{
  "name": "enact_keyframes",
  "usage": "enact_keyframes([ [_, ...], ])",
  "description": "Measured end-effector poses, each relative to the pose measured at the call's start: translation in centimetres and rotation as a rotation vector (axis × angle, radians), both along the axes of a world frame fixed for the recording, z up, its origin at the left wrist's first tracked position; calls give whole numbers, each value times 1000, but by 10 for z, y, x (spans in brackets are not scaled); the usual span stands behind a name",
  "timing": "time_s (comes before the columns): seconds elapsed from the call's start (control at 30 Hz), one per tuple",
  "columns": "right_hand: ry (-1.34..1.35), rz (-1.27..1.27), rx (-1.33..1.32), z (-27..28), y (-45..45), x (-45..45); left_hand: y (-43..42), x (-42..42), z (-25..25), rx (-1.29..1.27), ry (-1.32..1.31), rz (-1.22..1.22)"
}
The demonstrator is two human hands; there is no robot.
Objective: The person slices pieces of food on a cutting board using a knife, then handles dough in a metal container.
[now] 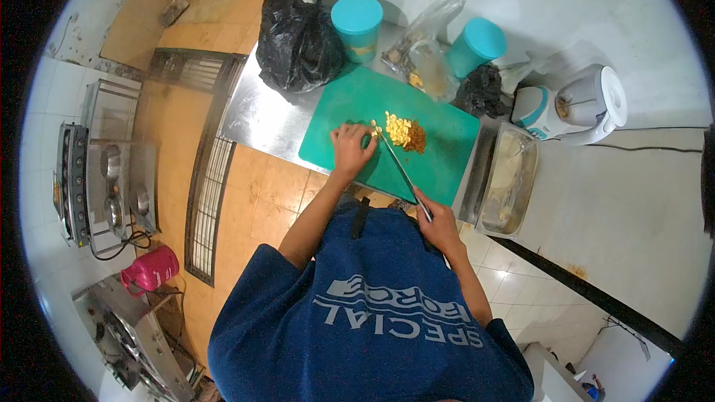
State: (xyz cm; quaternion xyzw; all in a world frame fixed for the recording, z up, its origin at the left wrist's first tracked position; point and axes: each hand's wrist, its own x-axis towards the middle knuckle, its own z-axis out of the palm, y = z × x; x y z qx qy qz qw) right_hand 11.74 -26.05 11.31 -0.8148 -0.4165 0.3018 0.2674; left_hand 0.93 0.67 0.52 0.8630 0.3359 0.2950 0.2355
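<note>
A green cutting board (335,108) lies on the metal counter. On it sits a heap of chopped pale yellow pieces (398,129), with a brown crumbly heap (415,137) against its right side. My left hand (351,149) rests on the board, fingers bent and closed at a small yellow piece of food (375,129) beside the blade. The exact kind of food is too small to tell. My right hand (439,225) grips the handle of a knife (399,166). Its blade slants across the board, and the tip reaches the piece at my left fingertips.
Behind the board stand a black plastic bag (298,45), two turquoise-lidded containers (357,16) and clear bags (432,67). To the right are a small black bag (482,91), a blender (570,108) and a metal tray (509,179). A pink gas cylinder (153,269) stands at left.
</note>
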Motion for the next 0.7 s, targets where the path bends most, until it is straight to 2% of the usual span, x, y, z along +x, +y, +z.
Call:
enact_keyframes([
  [0.1,71,-54,0,-1,7,0,-1,-2,1,-10,11,2],
  [0.2,-3,-29,1,-11,15,1,-1,-1,-1,-10,7,4],
  [0.27,-172,34,155,-22,18,0,-1,-2,0,-14,-2,13],
  [0.3,-171,35,159,-22,20,-1,-1,-3,3,-10,0,15],
  [0.37,-294,108,34,-21,22,-2,-4,-5,9,20,-10,-12],
  [0.47,-395,124,43,-26,16,-1,-4,-8,7,134,15,-116],
  [0.7,-501,181,22,-11,-5,10,-4,-5,7,113,28,-96],
])
